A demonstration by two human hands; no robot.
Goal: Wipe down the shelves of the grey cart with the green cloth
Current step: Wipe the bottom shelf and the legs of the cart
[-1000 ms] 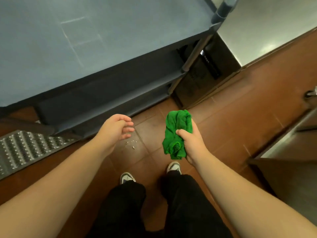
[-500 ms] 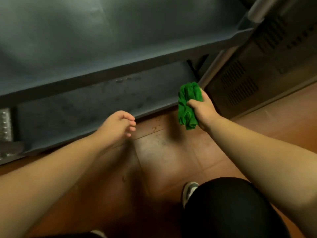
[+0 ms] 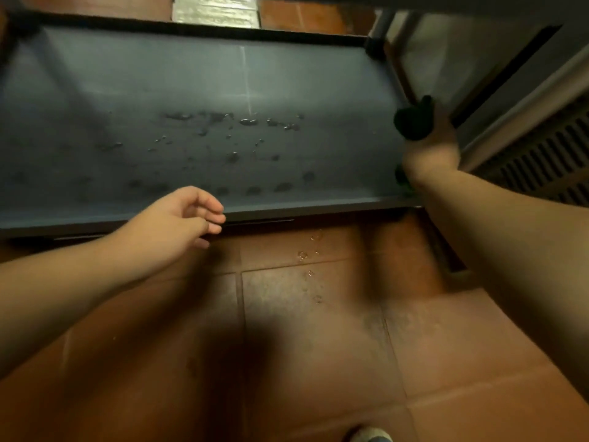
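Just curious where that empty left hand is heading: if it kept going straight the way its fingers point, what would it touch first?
Probably the front edge of the grey cart's bottom shelf. The left hand hangs open right beside that lip, fingers pointing along and slightly over it. Depth is hard to judge, so it might instead pass just above onto the wet shelf surface.

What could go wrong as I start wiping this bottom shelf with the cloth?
Water beads sit mid-shelf, and a sideways sweep with the green cloth may push them over the front lip onto the floor. Droplets on the tiles already look slippery. The shelf above hangs close overhead, so rising could bump it.
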